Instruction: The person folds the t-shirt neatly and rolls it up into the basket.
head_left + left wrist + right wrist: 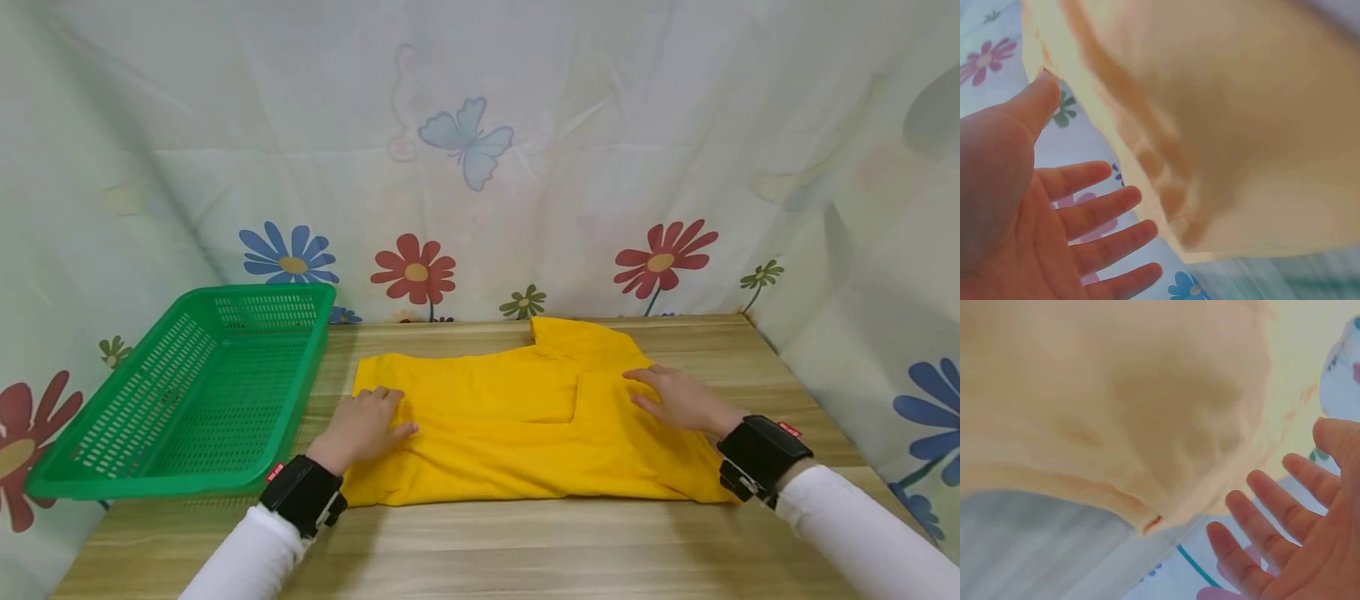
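A yellow shirt [487, 458] lies flat and partly folded on the wooden table, with light creases along its near side. One piece, perhaps a sleeve [585, 337], sticks up past its far edge on the right. Over the shirt's left end is my left hand [363, 425], its fingers and thumb spread. My right hand [678, 398] hovers over the right end, palm down, fingers extended. In both wrist views the yellow cloth [1260, 156] fills much of the picture, and neither the left palm [997, 206] nor the right palm [1316, 562] grips anything.
Left of the shirt stands a green plastic basket [150, 485] with perforated walls and nothing inside. The wood-grain table [525, 550] shows in front of the shirt and to its right. A flower-printed curtain [525, 225] hangs behind the table and along both sides.
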`<act>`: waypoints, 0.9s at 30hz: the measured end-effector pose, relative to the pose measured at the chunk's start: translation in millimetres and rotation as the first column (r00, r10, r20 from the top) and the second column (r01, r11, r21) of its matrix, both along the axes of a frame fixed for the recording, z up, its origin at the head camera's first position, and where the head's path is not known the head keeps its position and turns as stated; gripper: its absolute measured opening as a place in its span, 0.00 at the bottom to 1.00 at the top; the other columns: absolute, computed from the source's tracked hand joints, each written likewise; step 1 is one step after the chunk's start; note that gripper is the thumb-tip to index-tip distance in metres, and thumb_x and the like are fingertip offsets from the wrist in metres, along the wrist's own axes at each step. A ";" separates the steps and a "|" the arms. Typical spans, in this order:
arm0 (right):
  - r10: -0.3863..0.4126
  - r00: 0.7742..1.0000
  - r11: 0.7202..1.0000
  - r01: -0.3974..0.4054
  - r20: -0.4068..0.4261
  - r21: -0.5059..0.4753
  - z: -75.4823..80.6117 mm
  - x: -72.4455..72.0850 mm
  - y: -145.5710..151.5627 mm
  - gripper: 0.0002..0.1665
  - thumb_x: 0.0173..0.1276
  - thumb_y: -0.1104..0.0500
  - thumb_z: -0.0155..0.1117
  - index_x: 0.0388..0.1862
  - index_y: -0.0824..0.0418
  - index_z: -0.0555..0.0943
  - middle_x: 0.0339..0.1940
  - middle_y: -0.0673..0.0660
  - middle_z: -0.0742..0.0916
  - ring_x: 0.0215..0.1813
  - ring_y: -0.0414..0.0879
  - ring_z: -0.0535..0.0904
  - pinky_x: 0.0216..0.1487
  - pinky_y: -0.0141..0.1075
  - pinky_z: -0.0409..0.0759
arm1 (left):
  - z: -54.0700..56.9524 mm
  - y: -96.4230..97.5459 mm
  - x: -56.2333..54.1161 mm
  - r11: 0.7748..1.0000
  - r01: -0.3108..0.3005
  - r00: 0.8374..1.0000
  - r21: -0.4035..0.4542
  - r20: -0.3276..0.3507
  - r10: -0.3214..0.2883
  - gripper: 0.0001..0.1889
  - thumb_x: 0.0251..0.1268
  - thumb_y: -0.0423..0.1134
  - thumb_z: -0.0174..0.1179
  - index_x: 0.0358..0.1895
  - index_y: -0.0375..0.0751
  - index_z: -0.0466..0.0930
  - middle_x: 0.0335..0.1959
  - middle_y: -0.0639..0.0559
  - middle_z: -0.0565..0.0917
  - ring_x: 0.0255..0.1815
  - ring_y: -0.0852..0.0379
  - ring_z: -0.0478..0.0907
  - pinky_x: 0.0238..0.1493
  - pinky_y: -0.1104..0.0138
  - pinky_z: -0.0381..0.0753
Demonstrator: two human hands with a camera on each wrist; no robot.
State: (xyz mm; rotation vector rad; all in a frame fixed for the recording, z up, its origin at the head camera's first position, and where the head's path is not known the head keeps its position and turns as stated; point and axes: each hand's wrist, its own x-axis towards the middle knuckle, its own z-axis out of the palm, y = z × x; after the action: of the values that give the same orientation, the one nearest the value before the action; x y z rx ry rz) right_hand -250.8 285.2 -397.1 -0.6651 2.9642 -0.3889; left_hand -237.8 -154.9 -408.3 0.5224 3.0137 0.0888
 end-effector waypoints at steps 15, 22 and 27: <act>-0.059 0.998 0.998 0.059 0.003 -0.022 5.5 -93.0 -13.0 0.26 0.66 0.57 0.58 0.59 0.68 0.71 0.55 0.70 0.76 0.53 0.63 0.71 0.57 0.57 0.68 | -7.1 2.1 -69.1 0.993 -0.114 0.992 0.006 -0.059 0.114 0.30 0.61 0.52 0.58 0.61 0.37 0.69 0.56 0.35 0.73 0.53 0.36 0.71 0.55 0.46 0.69; -0.119 0.993 0.993 0.119 -0.026 0.017 9.0 -120.8 -21.1 0.24 0.65 0.56 0.59 0.58 0.66 0.73 0.54 0.71 0.75 0.51 0.63 0.72 0.55 0.56 0.70 | -4.4 -2.0 -89.9 0.982 -0.186 0.981 0.010 -0.046 0.186 0.23 0.62 0.47 0.58 0.60 0.43 0.71 0.54 0.36 0.73 0.51 0.39 0.71 0.48 0.46 0.74; -0.152 0.988 0.988 0.152 0.026 0.018 2.6 -134.0 -23.6 0.24 0.67 0.55 0.57 0.60 0.64 0.72 0.56 0.70 0.74 0.51 0.62 0.71 0.56 0.57 0.69 | -10.6 -8.5 -100.4 0.977 -0.212 0.975 0.014 -0.066 0.212 0.18 0.62 0.42 0.58 0.55 0.43 0.75 0.50 0.35 0.73 0.49 0.38 0.70 0.44 0.45 0.75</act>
State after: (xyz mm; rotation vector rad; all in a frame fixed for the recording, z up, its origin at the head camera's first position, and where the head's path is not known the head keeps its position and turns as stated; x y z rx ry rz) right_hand -384.8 261.6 -394.5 -0.4292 2.9982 -0.3809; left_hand -338.3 -163.4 -418.9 0.2059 3.1258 0.0962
